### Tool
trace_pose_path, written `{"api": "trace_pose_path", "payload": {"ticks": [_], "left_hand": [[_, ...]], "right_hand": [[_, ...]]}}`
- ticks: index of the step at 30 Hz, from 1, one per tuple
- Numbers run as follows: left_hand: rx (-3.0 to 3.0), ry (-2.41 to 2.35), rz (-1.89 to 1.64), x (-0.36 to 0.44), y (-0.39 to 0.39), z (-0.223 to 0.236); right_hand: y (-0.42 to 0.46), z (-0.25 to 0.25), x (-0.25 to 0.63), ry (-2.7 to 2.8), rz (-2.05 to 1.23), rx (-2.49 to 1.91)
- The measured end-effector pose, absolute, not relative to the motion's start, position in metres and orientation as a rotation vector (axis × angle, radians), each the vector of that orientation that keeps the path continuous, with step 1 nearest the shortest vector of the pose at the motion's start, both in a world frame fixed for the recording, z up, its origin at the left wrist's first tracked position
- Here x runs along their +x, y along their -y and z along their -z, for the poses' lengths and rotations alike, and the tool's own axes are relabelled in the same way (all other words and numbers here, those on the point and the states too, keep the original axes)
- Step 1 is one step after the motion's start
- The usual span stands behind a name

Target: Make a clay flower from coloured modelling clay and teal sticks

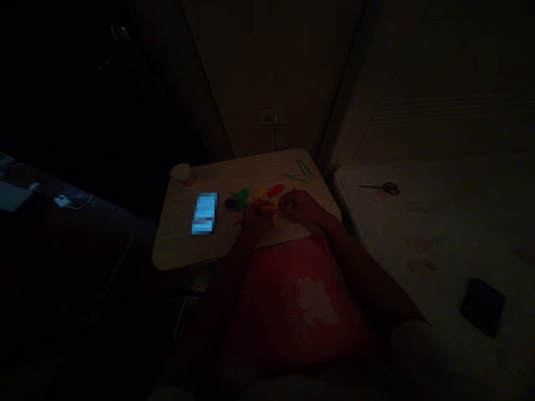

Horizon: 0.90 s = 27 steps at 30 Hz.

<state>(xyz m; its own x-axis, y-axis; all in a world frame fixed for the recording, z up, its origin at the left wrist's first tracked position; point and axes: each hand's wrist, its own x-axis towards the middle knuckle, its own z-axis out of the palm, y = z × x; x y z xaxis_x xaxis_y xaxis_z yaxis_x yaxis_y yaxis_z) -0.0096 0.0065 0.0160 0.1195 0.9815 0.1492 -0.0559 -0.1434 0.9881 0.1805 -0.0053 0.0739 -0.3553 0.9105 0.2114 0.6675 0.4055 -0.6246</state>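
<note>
Left hand [253, 216], right hand [299, 206] curled on orange pieces [275, 205], red piece [276, 190] at twelve o'clock; apparently aligning, steady pinch needed next.

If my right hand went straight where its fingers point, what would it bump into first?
Your right hand would probably meet the orange piece first, then your left hand. It's too dark to tell whether it's already touching that piece.

Very dim throughout, with near-black filling the left side apart from a few pale glints. The phone [204, 213] glows blue-white, its screen broken into coarse pixels, while the bench [175, 248] shows only faintly. Left hand [253, 215] and right hand [299, 205] are murky, finer detail lost in shadow.
</note>
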Motion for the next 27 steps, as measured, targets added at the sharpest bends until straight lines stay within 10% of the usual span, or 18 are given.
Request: {"api": "trace_pose_path", "payload": {"ticks": [27], "left_hand": [[1.358,-1.102,-1.198,-0.0102,-0.0052,-0.0185]], "right_hand": [[0.0053,-0.0686,0.1829,2.072,-0.620,-1.234]]}}
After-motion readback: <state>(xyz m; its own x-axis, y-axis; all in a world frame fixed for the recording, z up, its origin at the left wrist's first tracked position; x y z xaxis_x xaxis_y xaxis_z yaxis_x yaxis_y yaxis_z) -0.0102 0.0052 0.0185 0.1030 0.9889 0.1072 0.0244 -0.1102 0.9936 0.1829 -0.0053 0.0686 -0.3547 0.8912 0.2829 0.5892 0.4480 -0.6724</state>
